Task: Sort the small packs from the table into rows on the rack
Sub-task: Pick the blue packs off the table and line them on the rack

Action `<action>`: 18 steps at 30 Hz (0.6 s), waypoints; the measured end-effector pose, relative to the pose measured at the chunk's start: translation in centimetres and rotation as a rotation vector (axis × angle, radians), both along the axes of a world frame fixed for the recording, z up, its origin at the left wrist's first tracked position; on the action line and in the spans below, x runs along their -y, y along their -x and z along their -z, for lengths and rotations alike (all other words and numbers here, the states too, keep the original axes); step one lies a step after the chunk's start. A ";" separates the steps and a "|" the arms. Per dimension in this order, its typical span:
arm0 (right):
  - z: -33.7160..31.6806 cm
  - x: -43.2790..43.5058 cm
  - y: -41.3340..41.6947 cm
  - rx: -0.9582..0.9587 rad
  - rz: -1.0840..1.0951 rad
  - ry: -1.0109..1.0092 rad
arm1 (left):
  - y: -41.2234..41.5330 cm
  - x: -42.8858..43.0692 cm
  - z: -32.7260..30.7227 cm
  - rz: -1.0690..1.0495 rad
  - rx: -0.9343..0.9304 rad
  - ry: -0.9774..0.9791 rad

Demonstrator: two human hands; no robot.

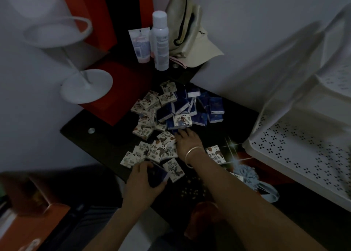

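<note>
Head cam, pretty dim room. The dark glossy table has a messy heap of small packs on it. The white printed packs lie mostly on the left and near side. The dark blue packs are bunched at the far right of the heap, with one white printed one lying on top of them. The white perforated plastic rack sits off to the right of the heap.

Hands: the left hand is at the near edge of the heap, fingers and thumb curled round a single dark blue pack. The right hand is further in, palm down and fingers stretched out, with the tips touching a blue pack in the middle of the pile. It isn't gripping anything that I can see. There's a thin silver bangle on that wrist.

Other stuff: at the far end a tall white spray can stands just beside a white-and-pink tube. A cream baseball cap lies to the right of them, against the wall. On the left is a white stand with a round base. Near right, a pale blue fluffy thing — can't tell what it is.
</note>
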State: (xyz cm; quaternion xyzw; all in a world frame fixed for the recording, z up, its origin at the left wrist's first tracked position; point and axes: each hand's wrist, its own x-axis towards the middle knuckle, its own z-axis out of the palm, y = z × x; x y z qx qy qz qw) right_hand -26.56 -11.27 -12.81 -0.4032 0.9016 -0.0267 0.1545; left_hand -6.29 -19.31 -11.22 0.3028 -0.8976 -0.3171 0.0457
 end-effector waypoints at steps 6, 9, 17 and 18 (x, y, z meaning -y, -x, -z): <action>0.8 -0.8 -0.4 -0.023 0.157 0.117 | 1.1 0.4 -2.5 -0.131 -0.187 -0.466; 0.8 -1.6 -1.1 -0.067 0.269 0.108 | 1.8 0.2 -3.2 -0.175 -0.209 -0.611; 1.2 -2.8 -0.9 -0.054 0.401 0.017 | 4.7 -0.4 -4.9 -0.353 -0.192 -1.021; 1.1 -3.2 -0.8 -0.049 0.379 0.079 | 5.0 -0.5 -5.1 -0.379 -0.192 -1.082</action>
